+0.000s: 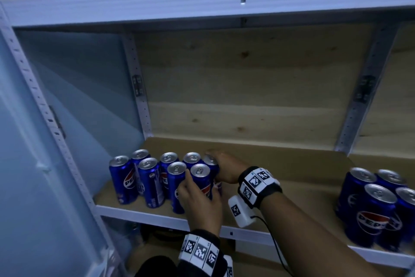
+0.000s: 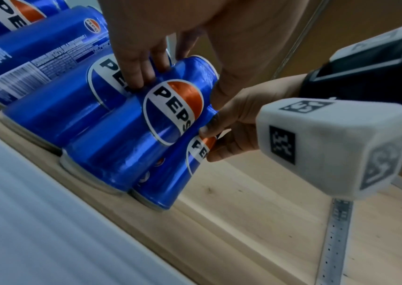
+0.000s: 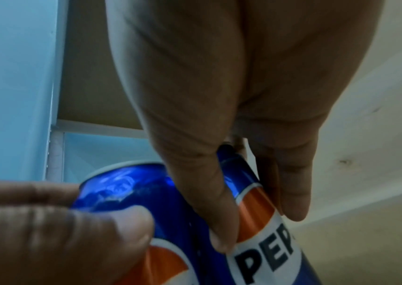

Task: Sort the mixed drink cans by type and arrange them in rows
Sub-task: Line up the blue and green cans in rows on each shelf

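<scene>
Where both hands (image 1: 211, 189) grip, upright blue Pepsi cans (image 1: 199, 181), silver tops

Twelve blue cans (image 1: 149, 178) show in the head view, all of one kind. Eight stand at the lower left of the frame in two rows of four. Four more stand in a second group (image 1: 372, 211) at the lower right edge, where the frame cuts off, so any beyond them cannot be counted. In the left wrist view five cans can be made out, and in the right wrist view two. There are two hands, left (image 1: 199, 207) and right (image 1: 226, 170), and two marker wristbands (image 1: 258, 183), one on each wrist. One white marker block (image 1: 240, 211) is plainly seen.
</scene>
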